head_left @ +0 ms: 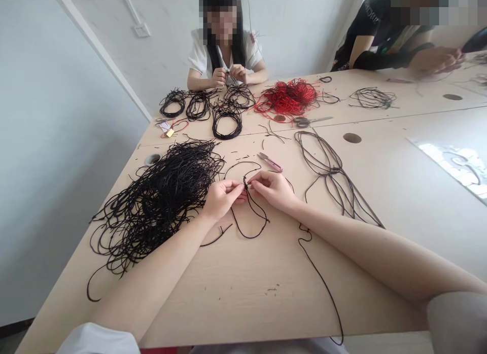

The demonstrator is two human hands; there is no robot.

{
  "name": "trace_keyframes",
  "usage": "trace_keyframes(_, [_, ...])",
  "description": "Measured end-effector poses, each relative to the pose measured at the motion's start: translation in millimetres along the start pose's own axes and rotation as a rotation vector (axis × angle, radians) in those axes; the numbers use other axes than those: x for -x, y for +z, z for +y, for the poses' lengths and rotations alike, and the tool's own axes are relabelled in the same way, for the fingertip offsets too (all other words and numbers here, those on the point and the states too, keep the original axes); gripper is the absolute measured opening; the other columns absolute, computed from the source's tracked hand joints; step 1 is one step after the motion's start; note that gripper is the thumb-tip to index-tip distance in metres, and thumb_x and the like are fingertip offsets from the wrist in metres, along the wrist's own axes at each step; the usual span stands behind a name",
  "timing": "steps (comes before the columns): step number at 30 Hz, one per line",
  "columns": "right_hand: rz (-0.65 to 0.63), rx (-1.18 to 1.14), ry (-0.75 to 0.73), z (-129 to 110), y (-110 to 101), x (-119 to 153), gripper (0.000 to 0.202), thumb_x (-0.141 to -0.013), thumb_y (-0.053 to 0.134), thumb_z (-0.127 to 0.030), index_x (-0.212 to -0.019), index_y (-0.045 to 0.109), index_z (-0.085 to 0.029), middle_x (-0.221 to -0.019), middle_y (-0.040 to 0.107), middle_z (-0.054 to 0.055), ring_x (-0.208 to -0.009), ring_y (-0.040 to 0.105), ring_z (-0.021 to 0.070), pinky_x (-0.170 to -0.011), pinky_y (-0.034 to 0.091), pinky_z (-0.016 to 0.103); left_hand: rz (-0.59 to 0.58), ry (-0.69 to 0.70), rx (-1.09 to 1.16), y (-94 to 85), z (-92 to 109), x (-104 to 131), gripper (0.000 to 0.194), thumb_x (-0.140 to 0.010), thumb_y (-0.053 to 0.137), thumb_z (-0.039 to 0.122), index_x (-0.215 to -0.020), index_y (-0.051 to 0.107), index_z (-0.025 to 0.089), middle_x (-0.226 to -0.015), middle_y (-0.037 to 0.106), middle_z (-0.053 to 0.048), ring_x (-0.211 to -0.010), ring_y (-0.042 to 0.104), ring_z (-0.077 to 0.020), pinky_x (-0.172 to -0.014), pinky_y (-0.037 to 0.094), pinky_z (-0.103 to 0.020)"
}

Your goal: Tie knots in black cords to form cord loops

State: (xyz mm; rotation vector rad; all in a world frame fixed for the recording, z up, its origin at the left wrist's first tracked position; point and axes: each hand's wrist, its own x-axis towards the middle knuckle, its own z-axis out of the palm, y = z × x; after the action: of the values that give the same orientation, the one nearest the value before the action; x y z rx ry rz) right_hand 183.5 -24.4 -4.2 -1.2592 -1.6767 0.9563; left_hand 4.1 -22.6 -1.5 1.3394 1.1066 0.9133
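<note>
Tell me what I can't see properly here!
Head view: knot details, too small between left hand and right hand.
Head view: inside the black cord heap, covered by its own strands.
Head view: the far-right co-worker's hands, blurred.
Head view: shiny sheet, cut off by right edge.

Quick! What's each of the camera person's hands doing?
Left hand: closed, pinching a thin black knotted cord.
Right hand: closed, pinching the same cord near its knot.
</note>
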Motion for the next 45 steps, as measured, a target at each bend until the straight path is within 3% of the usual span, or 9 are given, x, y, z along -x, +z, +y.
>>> trace_keyframes(7, [-0.093, -0.077, -0.082, 0.5, -0.4, -2.0, 0.012, -0.080, 0.056, -0.027, -0.079, 0.064, -0.018, -0.078, 0.068, 0.002, -0.069, 0.060, 0.0133, -0.064, 0.047, 0.026, 0.034, 0.019, -0.021, 1.3, -0.6, 1.1, 0.027, -0.075, 0.068, 0.039, -0.083, 0.067, 0.013, -0.079, 0.069, -0.005, -0.069, 0.066, -0.0152, -0.066, 0.059, -0.028])
trace_keyframes(19, [-0.153, -0.251, -0.075, 3.6, -1.0, -3.6, 0.017, -0.082, 0.057, -0.032, -0.083, 0.065, -0.017, -0.081, 0.068, 0.004, -0.074, 0.063, 0.0147, -0.069, 0.050, 0.028, -0.019, -0.051, 0.088, -1.8, 3.8, -1.6, 0.023, -0.076, 0.067, 0.033, -0.084, 0.067, 0.012, -0.077, 0.071, -0.007, -0.068, 0.067, -0.0139, -0.061, 0.055, -0.023])
trace_keyframes(24, [-0.117, -0.234, -0.043, 4.6, -1.0, -5.3, 0.020, -0.082, 0.058, -0.035, -0.085, 0.066, -0.017, -0.083, 0.068, 0.004, -0.073, 0.062, 0.0146, -0.068, 0.051, 0.028, -0.017, -0.045, 0.135, -1.6, 5.8, -0.5, 0.023, -0.078, 0.065, 0.035, -0.085, 0.066, 0.014, -0.077, 0.070, -0.006, -0.067, 0.066, -0.0140, -0.063, 0.057, -0.025])
trace_keyframes(29, [-0.121, -0.196, -0.078, 10.2, 2.6, -5.3, 0.017, -0.083, 0.058, -0.033, -0.085, 0.063, -0.018, -0.082, 0.068, 0.004, -0.074, 0.062, 0.0154, -0.068, 0.050, 0.030, -0.050, -0.022, 0.016, -0.6, 4.9, 1.1, 0.031, -0.075, 0.068, 0.043, -0.085, 0.067, 0.014, -0.079, 0.069, -0.006, -0.070, 0.065, -0.0152, -0.064, 0.057, -0.027])
trace_keyframes(39, [-0.145, -0.098, -0.182, -2.3, -3.0, -4.2, 0.014, -0.088, 0.051, -0.030, -0.084, 0.060, -0.019, -0.078, 0.066, 0.001, -0.072, 0.060, 0.0137, -0.068, 0.047, 0.028, 0.022, 0.076, 0.071, 3.8, 7.6, -0.2, 0.021, -0.076, 0.068, 0.036, -0.074, 0.069, 0.015, -0.075, 0.068, -0.003, -0.071, 0.062, -0.0128, -0.066, 0.050, -0.022])
trace_keyframes(42, [-0.035, -0.063, -0.183, -1.4, -0.8, -3.0, 0.014, -0.087, 0.051, -0.031, -0.082, 0.059, -0.019, -0.079, 0.065, 0.002, -0.075, 0.060, 0.0147, -0.071, 0.047, 0.030, 0.078, 0.073, 0.088, 4.4, 5.7, -0.8, 0.021, -0.074, 0.070, 0.036, -0.074, 0.069, 0.015, -0.075, 0.069, -0.004, -0.070, 0.062, -0.0135, -0.066, 0.051, -0.023])
trace_keyframes(45, [0.257, 0.126, -0.206, -1.1, 1.1, 0.2, 0.012, -0.085, 0.055, -0.031, -0.081, 0.062, -0.021, -0.082, 0.062, 0.003, -0.077, 0.057, 0.0166, -0.077, 0.045, 0.034, 0.127, 0.080, 0.080, 4.5, 2.8, -0.6, 0.023, -0.071, 0.072, 0.037, -0.075, 0.070, 0.015, -0.074, 0.069, -0.005, -0.069, 0.063, -0.0150, -0.065, 0.051, -0.026])
